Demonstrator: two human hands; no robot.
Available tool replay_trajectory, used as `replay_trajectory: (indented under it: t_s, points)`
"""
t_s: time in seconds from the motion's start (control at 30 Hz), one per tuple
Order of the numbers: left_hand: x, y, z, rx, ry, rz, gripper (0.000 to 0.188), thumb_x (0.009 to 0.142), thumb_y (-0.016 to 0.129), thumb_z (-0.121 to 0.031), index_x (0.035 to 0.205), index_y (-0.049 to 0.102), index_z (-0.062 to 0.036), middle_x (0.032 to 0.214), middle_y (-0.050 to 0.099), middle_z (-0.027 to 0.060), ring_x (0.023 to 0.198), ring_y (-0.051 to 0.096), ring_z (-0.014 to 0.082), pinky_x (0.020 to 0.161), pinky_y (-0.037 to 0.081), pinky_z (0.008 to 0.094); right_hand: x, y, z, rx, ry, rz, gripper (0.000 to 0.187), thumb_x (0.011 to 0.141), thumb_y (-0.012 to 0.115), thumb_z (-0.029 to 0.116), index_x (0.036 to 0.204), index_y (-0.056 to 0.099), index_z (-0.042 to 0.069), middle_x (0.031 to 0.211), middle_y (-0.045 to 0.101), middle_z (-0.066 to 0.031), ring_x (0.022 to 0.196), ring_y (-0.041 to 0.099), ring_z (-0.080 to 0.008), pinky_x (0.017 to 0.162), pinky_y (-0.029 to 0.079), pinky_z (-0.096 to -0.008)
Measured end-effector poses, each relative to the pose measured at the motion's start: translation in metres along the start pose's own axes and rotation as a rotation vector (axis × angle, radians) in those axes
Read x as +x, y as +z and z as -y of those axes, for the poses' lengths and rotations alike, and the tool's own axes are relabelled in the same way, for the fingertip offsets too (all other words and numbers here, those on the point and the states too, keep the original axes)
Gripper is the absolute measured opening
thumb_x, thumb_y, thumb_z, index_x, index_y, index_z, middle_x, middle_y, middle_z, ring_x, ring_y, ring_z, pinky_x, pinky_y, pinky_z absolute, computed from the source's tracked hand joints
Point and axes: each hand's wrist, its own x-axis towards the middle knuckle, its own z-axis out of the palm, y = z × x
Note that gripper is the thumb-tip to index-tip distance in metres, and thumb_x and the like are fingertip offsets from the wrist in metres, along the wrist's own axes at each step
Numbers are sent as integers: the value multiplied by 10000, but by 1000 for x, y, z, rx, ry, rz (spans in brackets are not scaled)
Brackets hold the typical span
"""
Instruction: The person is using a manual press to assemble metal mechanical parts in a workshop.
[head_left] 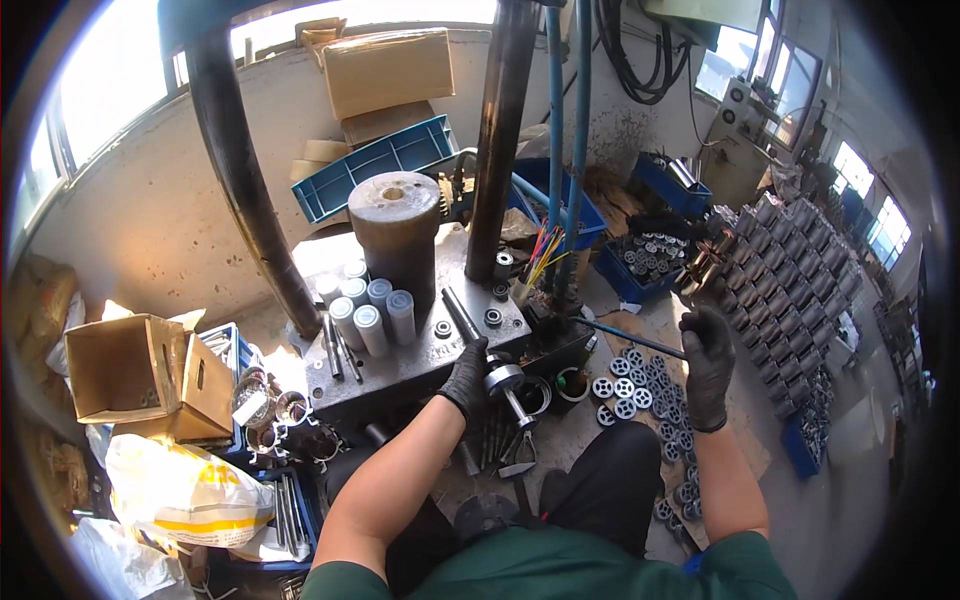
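Observation:
My left hand point(467, 382), in a black glove, is closed round a metal shaft point(460, 314) at the front edge of the steel press bed point(385, 376). A wide silver collar point(504, 379) sits on a shaft part beside this hand, its thinner end pointing down toward my knees. My right hand point(709, 352), also gloved, is raised at the end of a thin blue lever point(630, 338). Its fingers reach upward, loosely bent, and its palm side appears to touch the lever. Grey capped cylinders point(370, 325) and small bearing rings point(493, 317) stand on the bed.
A thick round ram point(396, 220) stands between two dark columns point(500, 130). Spoked metal wheels point(625, 388) cover cardboard on the right, near stacked metal housings point(790, 290). A cardboard box point(120, 370), a plastic bag point(185, 490) and metal parts crowd the left.

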Motion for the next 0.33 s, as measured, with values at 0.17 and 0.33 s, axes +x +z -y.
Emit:
replay_trajectory:
  t_s: [0.17, 0.33]
  points:
    - [-28, 5, 45, 211, -17, -114, 501, 980, 639, -546, 980, 686, -46, 852, 710, 130, 773, 717, 308, 770, 636, 471, -78, 29, -18, 603, 520, -232, 457, 896, 674, -41, 1333, 598, 69, 1244, 654, -94, 1101, 674, -238, 999, 570, -382]
    - [-15, -34, 71, 139, -29, 28, 669, 1019, 565, -571, 1333, 576, 20, 1227, 690, 240, 1080, 698, 381, 1014, 573, 532, -146, 62, -20, 877, 1484, 46, 506, 947, 728, 187, 1420, 553, 154, 1326, 660, -147, 1225, 644, -348, 1056, 533, -521]
